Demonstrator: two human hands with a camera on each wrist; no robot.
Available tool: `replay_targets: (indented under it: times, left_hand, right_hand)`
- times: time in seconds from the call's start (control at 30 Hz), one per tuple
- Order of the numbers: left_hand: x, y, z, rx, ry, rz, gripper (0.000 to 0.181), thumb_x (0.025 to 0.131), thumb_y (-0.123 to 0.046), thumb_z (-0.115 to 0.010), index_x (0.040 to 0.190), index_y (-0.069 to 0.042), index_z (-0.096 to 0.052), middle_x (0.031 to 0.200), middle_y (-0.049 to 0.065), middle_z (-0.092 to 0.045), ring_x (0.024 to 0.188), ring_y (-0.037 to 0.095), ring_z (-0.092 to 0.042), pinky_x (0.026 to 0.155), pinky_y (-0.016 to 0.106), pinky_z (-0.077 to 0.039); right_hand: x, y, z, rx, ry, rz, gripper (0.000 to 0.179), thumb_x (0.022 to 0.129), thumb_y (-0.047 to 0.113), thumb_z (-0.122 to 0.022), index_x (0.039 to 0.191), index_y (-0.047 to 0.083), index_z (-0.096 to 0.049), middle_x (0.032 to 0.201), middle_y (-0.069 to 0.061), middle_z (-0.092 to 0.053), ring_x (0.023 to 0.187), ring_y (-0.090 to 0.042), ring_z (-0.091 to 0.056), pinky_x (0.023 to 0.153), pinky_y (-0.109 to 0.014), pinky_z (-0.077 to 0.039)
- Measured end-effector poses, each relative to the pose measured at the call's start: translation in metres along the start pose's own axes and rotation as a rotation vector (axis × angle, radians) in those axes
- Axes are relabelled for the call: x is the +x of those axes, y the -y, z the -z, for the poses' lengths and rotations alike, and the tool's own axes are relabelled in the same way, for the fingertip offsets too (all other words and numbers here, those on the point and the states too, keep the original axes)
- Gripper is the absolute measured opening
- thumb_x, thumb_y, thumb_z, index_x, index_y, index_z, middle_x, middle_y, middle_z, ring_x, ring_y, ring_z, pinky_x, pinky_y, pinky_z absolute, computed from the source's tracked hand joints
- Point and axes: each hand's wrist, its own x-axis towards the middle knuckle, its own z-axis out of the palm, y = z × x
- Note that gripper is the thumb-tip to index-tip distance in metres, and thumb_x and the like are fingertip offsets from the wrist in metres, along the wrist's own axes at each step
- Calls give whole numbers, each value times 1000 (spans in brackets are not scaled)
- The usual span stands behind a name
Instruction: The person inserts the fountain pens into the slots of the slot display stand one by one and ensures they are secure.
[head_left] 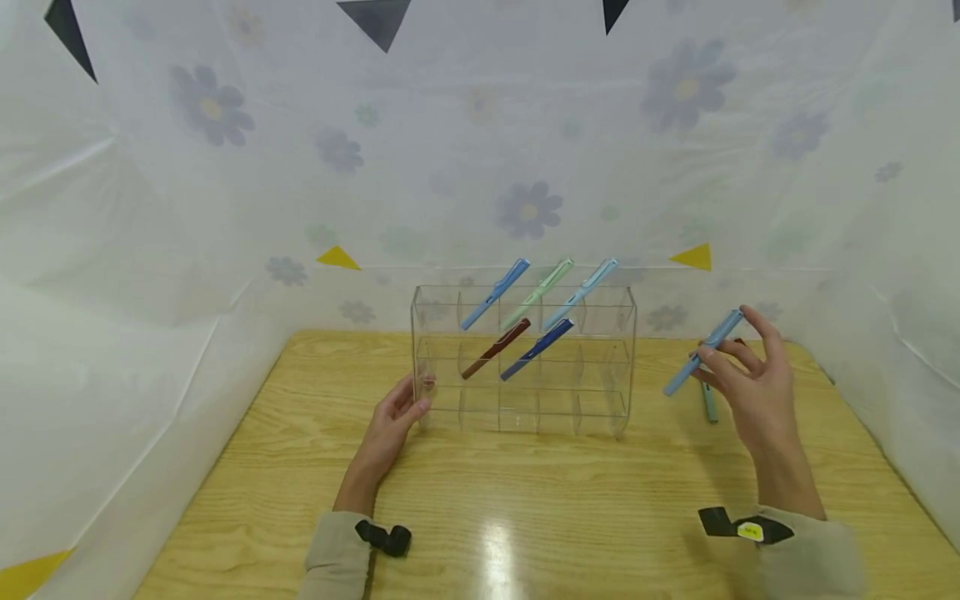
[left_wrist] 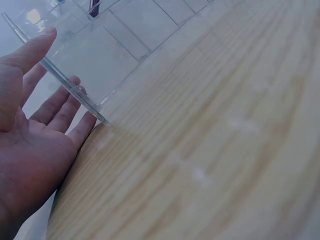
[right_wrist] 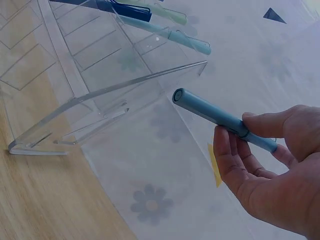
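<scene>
A clear acrylic pen rack (head_left: 525, 410) with tiered compartments stands on the table. My left hand (head_left: 393, 425) holds its left side, thumb in front of the side panel (left_wrist: 70, 85) and the other fingers behind. Right of the rack, my right hand (head_left: 753, 392) pinches a light blue pen (head_left: 681, 378) between thumb and fingers, tilted and off the table. In the right wrist view, the end of this pen (right_wrist: 202, 109) points toward the rack, apart from it. A blue pen (head_left: 495, 294), a mint green pen (head_left: 538, 293) and a pale blue pen (head_left: 581, 294) lean in the top row.
A dark red pen (head_left: 495, 350) and a navy pen (head_left: 537, 350) lean in the middle row. On the wooden table (head_left: 465, 500), a green pen (head_left: 709, 403) lies partly hidden behind my right hand. A flowered white curtain (head_left: 450, 167) encloses the back and sides.
</scene>
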Motion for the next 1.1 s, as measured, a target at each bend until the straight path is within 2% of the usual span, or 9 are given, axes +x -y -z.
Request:
replay_targets:
  times: [0.1,0.33,0.57,0.83,1.1]
  left_hand:
    - [0,-1,-1,2,1,-3,58,106,-19,-61,159,-13,-38,158,14,-43,149,24,-36,108,21,-41]
    - [1,0,0,-7,1,-1,58,106,-18,-60,159,-12,-38,158,14,-43,149,24,-36,109,21,-41]
    - [0,0,0,-10,1,-9,58,106,-16,-60,159,-11,-38,158,17,-43,149,24,-35,109,22,-41]
    - [0,1,0,-21,2,-17,57,106,-14,-59,159,-10,-38,158,18,-42,150,24,-35,110,22,-40]
    - [1,2,0,-16,0,-13,57,106,-15,-59,159,-11,-38,158,17,-43,149,25,-35,110,23,-40]
  right_hand:
    - [0,0,-8,32,-6,28,75,95,-19,-57,158,15,-36,101,-11,-66,91,-22,-76,77,-35,-61]
    - [2,-1,-29,31,-18,75,67,96,-15,-59,155,10,-39,100,-13,-69,91,-23,-75,77,-37,-61]
    - [6,0,-53,33,-20,119,62,96,-12,-62,151,7,-39,99,-15,-65,87,-22,-74,78,-39,-60]
    - [14,-5,-80,5,-101,159,59,92,-11,-68,144,6,-46,98,-17,-66,85,-23,-75,77,-37,-61]
    - [20,-18,-100,-71,-109,215,54,93,-6,-71,141,4,-49,100,-17,-67,83,-23,-74,75,-32,-62]
